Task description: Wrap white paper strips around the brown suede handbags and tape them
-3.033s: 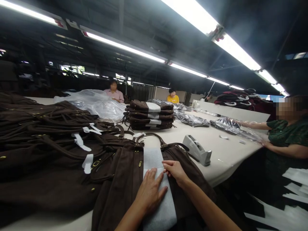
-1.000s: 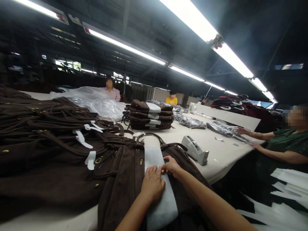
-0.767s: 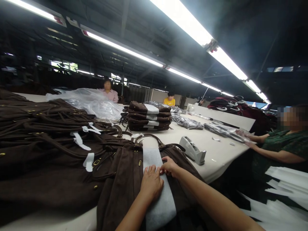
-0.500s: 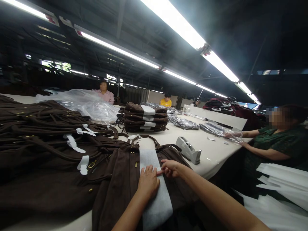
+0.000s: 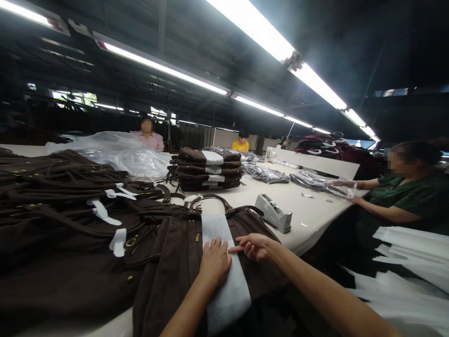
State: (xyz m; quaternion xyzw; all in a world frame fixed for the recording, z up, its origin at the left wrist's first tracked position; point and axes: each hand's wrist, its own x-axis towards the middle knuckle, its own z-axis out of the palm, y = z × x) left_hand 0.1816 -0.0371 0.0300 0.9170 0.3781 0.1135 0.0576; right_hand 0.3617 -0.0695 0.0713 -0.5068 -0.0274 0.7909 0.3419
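1. Brown bag [image 5: 175, 262] at the table [image 5: 252, 199]'s near edge, white strip [image 5: 228, 299] across it.
2. Left hand [image 5: 214, 263] flat on the strip, fingers extended; right hand [image 5: 255, 247] pointing at it, other fingers curled, any grip impossible to tell.
3. Tape dispenser [image 5: 273, 213] near the right edge.
4. Stacked bags [image 5: 189, 171] farther back.

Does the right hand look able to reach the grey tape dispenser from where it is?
Probably yes: the grey tape dispenser stands on the table just beyond the brown bag, ahead of the right hand, and only part of the bag lies between them.
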